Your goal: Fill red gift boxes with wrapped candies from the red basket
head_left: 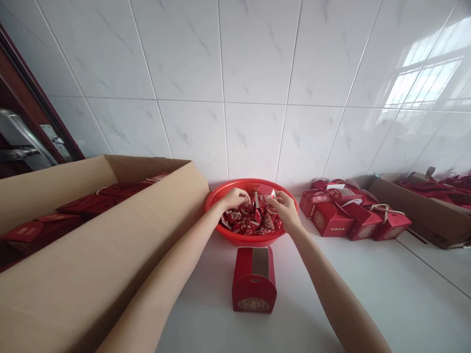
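Note:
A red plastic basket (247,240) stands by the tiled wall, holding several red wrapped candies (253,226). Over its left half is my left hand (236,197), fingers curled together; whatever is in them is hidden. My right hand (286,207) is above the right half, thumb and fingers pinched on a small wrapped candy (273,195) with a white edge. In front of the basket, between my forearms, a red gift box (254,289) sits upright with its top partly open. Neither hand touches that box.
A large cardboard box (147,220) with red gift boxes inside stands at left, close to my left forearm. Several folded red gift boxes (331,218) are grouped right of the basket. Farther right is another cardboard box (423,215) with red items. A door handle (22,142) shows at far left.

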Tool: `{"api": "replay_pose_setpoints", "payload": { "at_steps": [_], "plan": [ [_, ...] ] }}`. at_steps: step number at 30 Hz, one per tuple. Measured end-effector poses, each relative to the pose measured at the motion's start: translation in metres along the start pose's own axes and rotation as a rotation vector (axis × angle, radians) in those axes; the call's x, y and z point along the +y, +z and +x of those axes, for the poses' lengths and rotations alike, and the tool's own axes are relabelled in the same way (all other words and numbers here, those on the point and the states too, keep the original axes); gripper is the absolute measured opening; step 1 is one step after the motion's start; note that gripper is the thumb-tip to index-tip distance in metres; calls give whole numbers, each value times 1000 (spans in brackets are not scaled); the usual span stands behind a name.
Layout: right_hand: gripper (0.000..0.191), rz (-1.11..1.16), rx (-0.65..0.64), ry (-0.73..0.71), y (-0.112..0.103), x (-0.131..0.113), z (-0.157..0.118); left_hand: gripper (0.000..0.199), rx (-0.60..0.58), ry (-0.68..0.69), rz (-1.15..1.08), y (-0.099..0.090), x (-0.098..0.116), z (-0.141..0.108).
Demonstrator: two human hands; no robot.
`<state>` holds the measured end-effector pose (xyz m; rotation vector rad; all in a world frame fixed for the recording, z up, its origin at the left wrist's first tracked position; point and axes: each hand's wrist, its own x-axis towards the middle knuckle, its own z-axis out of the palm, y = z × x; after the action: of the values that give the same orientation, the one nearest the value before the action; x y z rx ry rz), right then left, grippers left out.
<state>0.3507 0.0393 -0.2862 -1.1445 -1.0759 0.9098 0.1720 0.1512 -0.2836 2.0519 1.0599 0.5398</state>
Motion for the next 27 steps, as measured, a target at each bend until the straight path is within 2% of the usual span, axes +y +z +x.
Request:
{"api": "replay_pose_setpoints", "payload": {
  "at_steps": [3,7,9,12,14,16,20,27],
  "plan": [
    [23,34,34,-11,-1,1,1,7,-74,-96,120,2,-8,0],
    [25,84,29,-18,-2,3,1,24,-128,-150,211,2,-7,-1],
    [25,90,-2,-16,-2,1,0,32,-159,-150,228,2,-3,-3],
    [25,84,-19,-28,-2,-3,-2,36,-267,-93,247,2,2,-5],
    [26,71,-16,-32,-1,-5,-4,33,-335,-63,269,2,2,-6],
    [30,66,-11,-34,-1,-7,-5,27,-349,-60,284,3,0,-8],
    [36,85,26,-39,1,-6,-7,16,-267,-41,294,3,-5,-8],
    [31,146,16,-36,0,-6,-8,18,157,-29,376,1,-11,0]
  ]
}}
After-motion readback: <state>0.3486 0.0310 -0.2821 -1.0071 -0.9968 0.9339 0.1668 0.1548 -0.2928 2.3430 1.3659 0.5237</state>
